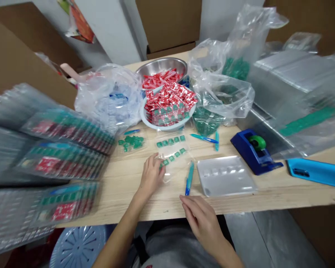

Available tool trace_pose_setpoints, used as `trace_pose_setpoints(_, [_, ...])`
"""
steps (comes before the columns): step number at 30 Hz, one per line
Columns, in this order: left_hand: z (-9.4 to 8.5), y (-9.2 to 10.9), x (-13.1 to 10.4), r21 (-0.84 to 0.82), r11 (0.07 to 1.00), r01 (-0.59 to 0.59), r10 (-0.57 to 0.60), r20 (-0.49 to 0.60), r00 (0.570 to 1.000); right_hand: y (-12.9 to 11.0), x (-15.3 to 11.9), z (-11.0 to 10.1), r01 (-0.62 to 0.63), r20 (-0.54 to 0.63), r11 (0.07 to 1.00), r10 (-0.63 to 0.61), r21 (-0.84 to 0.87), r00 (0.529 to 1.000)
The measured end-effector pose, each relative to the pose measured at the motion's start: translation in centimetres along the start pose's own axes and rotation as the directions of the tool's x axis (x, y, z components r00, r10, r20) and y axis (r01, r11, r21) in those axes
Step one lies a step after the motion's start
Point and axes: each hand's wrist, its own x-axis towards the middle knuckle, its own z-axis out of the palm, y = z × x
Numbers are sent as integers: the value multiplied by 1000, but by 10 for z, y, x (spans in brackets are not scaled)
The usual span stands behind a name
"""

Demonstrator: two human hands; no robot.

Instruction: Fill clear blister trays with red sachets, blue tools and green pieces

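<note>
My left hand (pixel 152 173) rests at the left edge of a clear plastic blister tray (pixel 171 174), its thumb and fingertips closed around a small green square piece (pixel 160 166) at the end of the lower row. Two rows of such green squares (pixel 171 141) sit in the tray. Close to the table's front edge, my right hand (pixel 199 214) is empty, thumb apart from the fingers. Its fingertips are near the lower end of a blue and teal pen-like stick (pixel 189 179). An unfilled clear blister tray (pixel 226 176) lies to the right.
Loose green pieces (pixel 132 142) lie left of the tray. Behind stand a bowl of red packets (pixel 143 111) and a metal bowl (pixel 145 67). Filled packs (pixel 69 160) are stacked left. A tape dispenser (pixel 247 150), blue phone (pixel 318 171) and stacked trays (pixel 290 70) are right.
</note>
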Motion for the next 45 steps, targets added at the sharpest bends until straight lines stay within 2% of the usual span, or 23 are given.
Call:
trace_pose_setpoints(3, [-3, 5, 18, 5, 1000, -28, 28, 4, 1000, 7, -2, 0, 17, 3, 1000, -17, -16, 1000])
trace_pose_setpoints(9, [12, 14, 53, -63, 998, 3, -1, 33, 999, 21, -3, 1, 88, 26, 994, -86, -65, 996])
trace_pose_setpoints(13, [9, 21, 42, -150, 988, 35, -36, 1, 999, 22, -1, 5, 88, -16, 991, -90, -98, 996])
trace_pose_setpoints(15, [0, 30, 28, -334, 936, 111, -117, 1, 993, 19, 2, 11, 61, -38, 990, -66, -124, 997])
trace_pose_setpoints(16, [-5, 36, 21, -499, 848, 180, -184, 42, 982, 17, 6, 14, 52, -39, 988, -59, -143, 998])
trace_pose_setpoints(17, [-12, 43, 15, -681, 684, 261, -245, 123, 962, 16, 10, 17, 61, -28, 984, -67, -164, 997])
trace_pose_setpoints(18, [-20, 51, 8, -826, 447, 345, -262, 247, 933, 17, 14, 21, 90, -4, 978, -93, -185, 996])
trace_pose_setpoints(20, [-40, 67, -2, -878, -33, 477, -123, 477, 870, 22, 24, 27, 208, 67, 955, -198, -210, 978])
trace_pose_setpoints(21, [-52, 74, -7, -840, -186, 510, -18, 522, 853, 28, 30, 29, 251, 95, 945, -236, -210, 967])
trace_pose_setpoints(22, [-63, 78, -12, -811, -274, 517, 74, 519, 852, 34, 35, 30, 246, 93, 947, -231, -209, 968])
trace_pose_setpoints(23, [-74, 81, -17, -814, -302, 497, 138, 478, 867, 39, 40, 29, 168, 50, 964, -162, -205, 986])
trace_pose_setpoints(25, [-90, 82, -27, -918, -207, 338, 144, 313, 939, 46, 48, 26, -154, -108, 982, 143, -107, 984])
trace_pose_setpoints(26, [-92, 80, -30, -973, -63, 220, 129, 211, 969, 45, 51, 24, -319, -158, 948, 318, 19, 935])
trace_pose_setpoints(28, [-86, 75, -30, -915, 401, -56, 162, 10, 987, 32, 58, 21, -476, -57, 802, 529, 361, 847])
trace_pose_setpoints(29, [-78, 70, -25, -754, 631, -181, 204, -64, 977, 23, 62, 20, -476, 63, 703, 526, 529, 848])
trace_pose_setpoints(30, [-69, 63, -17, -542, 798, -262, 250, -98, 963, 12, 66, 18, -455, 181, 595, 462, 663, 868])
trace_pose_setpoints(31, [-59, 53, -5, -319, 899, -300, 270, -136, 953, 2, 69, 14, -412, 226, 498, 392, 763, 892])
trace_pose_setpoints(33, [-47, 21, 26, -184, 973, -138, 102, -192, 976, -11, 74, 3, -285, 168, 407, 298, 868, 940])
trace_pose_setpoints(35, [-48, -22, 60, -109, 990, 94, -122, -292, 949, -14, 73, -12, -170, 21, 458, 313, 873, 949])
trace_pose_setpoints(37, [-59, -65, 89, -54, 957, 283, -282, -379, 881, -9, 64, -22, -182, -25, 537, 356, 824, 934])
trace_pose_setpoints(39, [-74, -99, 109, -15, 922, 387, -359, -409, 839, -1, 50, -23, -307, 81, 558, 392, 771, 916])
trace_pose_setpoints(42, [-88, -124, 118, 41, 901, 433, -385, -387, 838, 5, 31, -7, -487, 221, 535, 485, 690, 846])
trace_pose_setpoints(45, [-90, -126, 112, 96, 896, 434, -371, -375, 849, 2, 29, 12, -564, 286, 538, 514, 627, 809])
